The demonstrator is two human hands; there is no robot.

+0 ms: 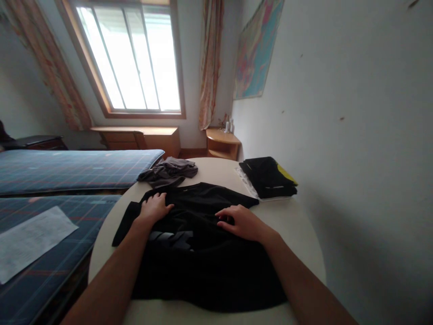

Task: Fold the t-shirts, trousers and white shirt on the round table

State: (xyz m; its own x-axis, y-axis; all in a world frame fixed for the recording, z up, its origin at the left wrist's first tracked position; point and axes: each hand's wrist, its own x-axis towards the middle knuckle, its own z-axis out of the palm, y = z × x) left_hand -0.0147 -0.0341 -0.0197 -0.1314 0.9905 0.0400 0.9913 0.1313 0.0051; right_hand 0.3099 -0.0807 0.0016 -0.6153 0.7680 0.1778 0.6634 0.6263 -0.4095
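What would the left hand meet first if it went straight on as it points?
Past the black cloth T-shirt beneath it, the left hand would probably meet the crumpled grey cloth heap first, though depth is unclear.

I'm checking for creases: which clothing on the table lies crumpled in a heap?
The grey garment, at the far left of the table. The black shirt is spread out, and the stack at right is folded.
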